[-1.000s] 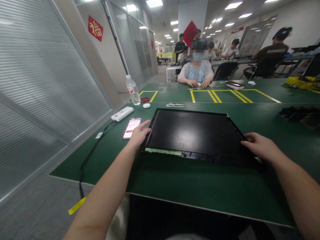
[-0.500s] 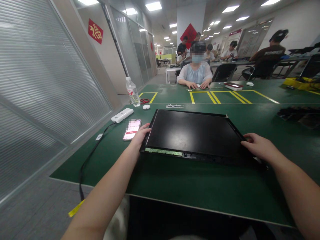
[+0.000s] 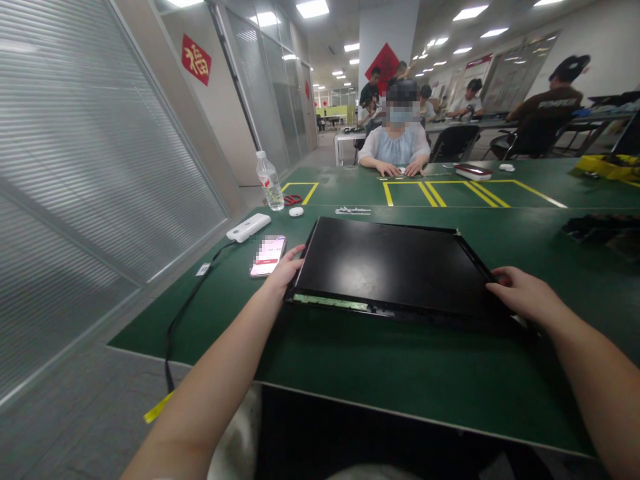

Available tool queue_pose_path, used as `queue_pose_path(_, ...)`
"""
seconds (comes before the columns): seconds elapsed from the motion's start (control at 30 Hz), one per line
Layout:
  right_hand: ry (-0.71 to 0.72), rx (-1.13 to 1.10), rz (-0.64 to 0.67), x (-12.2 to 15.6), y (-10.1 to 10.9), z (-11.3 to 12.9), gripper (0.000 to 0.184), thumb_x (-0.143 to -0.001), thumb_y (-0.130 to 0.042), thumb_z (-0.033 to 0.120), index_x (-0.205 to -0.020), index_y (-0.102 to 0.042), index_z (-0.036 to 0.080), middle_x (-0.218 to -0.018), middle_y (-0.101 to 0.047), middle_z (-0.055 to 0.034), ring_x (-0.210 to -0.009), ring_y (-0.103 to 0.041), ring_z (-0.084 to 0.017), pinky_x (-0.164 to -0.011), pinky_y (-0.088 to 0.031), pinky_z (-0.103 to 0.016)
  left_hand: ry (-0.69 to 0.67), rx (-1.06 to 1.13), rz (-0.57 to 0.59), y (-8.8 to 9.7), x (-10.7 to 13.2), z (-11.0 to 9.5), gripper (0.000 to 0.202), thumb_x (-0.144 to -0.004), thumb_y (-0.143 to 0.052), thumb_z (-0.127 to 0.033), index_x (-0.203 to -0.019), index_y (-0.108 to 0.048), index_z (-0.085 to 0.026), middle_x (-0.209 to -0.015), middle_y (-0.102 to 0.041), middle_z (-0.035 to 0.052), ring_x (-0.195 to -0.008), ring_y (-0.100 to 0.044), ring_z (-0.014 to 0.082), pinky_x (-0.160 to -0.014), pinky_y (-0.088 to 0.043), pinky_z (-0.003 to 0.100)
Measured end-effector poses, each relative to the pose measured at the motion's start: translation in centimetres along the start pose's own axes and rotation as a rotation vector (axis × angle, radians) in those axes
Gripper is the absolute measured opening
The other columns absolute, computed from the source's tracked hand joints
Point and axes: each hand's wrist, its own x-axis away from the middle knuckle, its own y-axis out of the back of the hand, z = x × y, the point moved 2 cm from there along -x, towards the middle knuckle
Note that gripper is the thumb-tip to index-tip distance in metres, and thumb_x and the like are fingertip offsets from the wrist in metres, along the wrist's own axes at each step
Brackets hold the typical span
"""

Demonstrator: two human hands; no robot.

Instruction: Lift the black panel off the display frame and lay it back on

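A black display panel (image 3: 390,267), flat and rectangular, lies screen up in front of me with a green circuit strip (image 3: 333,303) along the left part of its near edge. My left hand (image 3: 289,268) grips its left side, the thumb along the frame and some fingers hidden beneath. On the opposite side my right hand (image 3: 523,293) is closed on the right edge, its thumb on top and the other fingers partly curled out of sight. How far the panel is lifted off the table, if at all, I cannot tell.
Left of the panel are a phone (image 3: 269,255), a white power bank (image 3: 249,228) with a black strap, a small white case (image 3: 296,211) and a water bottle (image 3: 270,181). Small grey parts (image 3: 353,211) lie behind the panel on the green table (image 3: 400,373). Across sits a person (image 3: 395,147).
The whole view has shifted slightly to the right. Both hands keep their hold on the panel, which shows almost no movement relative to the table.
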Motion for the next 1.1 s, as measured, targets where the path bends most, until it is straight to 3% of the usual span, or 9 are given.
queue_pose_path(0.23,0.007,0.005,-0.077,-1.2,-0.7,-1.0,0.047,-0.074,-0.061,0.044,-0.114,-0.067,0.020,-0.105,-0.075,-0.0128,-0.093,-0.071,-0.031,-0.078,-0.054,-0.040,-0.015,-0.015,0.006,0.2,-0.1,0.1,0.078,-0.070,-0.081,-0.005,-0.142,-0.052,-0.017,-0.070,-0.073,-0.0001,-0.048,-0.067,0.0164,-0.048,-0.056,0.026)
queue_pose_path(0.47,0.026,0.010,-0.085,-1.3,-0.8,-1.2,0.045,-0.075,-0.060,0.045,-0.112,-0.067,0.021,-0.100,-0.075,-0.0115,-0.090,-0.071,-0.030,-0.075,-0.054,-0.039,-0.020,0.007,-0.034,-0.8,1.0,-0.4,0.058,-0.079,-0.073,-0.003,-0.133,-0.057,-0.013,-0.063,-0.070,-0.0005,-0.047,-0.065,0.0149,-0.046,-0.052,0.022)
queue_pose_path(0.73,0.018,0.011,-0.069,-1.1,-0.6,-1.0,0.046,-0.074,-0.060,0.045,-0.112,-0.067,0.020,-0.102,-0.075,-0.0121,-0.092,-0.071,-0.031,-0.076,-0.054,-0.039,-0.030,-0.016,-0.038,-0.7,0.8,-0.2,0.050,-0.075,-0.081,-0.009,-0.121,-0.065,-0.013,-0.065,-0.072,0.0014,-0.049,-0.066,0.0157,-0.049,-0.054,0.024)
queue_pose_path(1.1,-0.002,0.003,-0.044,-0.4,-0.2,-0.3,0.048,-0.075,-0.060,0.044,-0.115,-0.065,0.019,-0.106,-0.074,-0.0135,-0.096,-0.071,-0.032,-0.081,-0.054,-0.040,-0.052,-0.055,-0.027,-0.9,1.4,-0.4,0.053,-0.078,-0.081,-0.015,-0.128,-0.065,-0.013,-0.077,-0.077,0.0062,-0.056,-0.071,0.0178,-0.053,-0.055,0.025)
